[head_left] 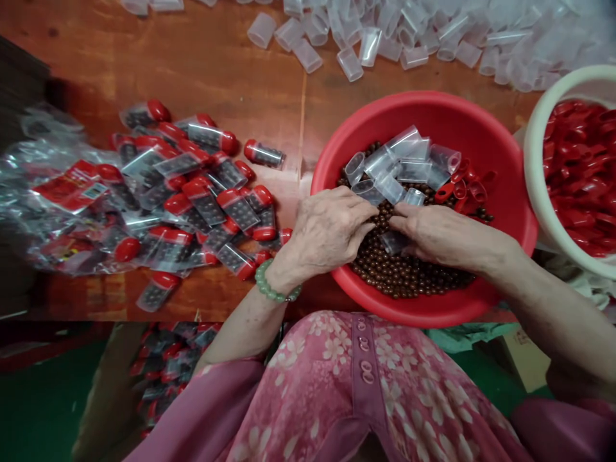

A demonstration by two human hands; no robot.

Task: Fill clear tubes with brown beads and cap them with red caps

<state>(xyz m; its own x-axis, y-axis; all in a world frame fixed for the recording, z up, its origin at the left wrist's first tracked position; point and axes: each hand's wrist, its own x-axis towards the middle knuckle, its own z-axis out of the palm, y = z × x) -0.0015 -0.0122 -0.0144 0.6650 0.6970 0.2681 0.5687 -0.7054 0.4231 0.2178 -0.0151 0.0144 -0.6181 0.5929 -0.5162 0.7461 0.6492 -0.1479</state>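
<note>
Both of my hands are down in a red basin (500, 154) holding small brown beads (409, 273), several empty clear plastic vials (399, 163) and a few red caps (464, 189). My right hand (440, 234) is closed round a clear vial (393, 242) lying on the beads. My left hand (330, 228) curls its fingers together over the beads right beside that vial; whatever it holds is hidden.
A pile of filled, red-capped vials (202, 192) covers the wooden table (216, 64) to the left, beside plastic bags (58, 192). Empty clear vials (385, 32) lie along the far edge. A white bowl (536, 128) of red caps stands at right. More filled vials (166, 366) sit below the table.
</note>
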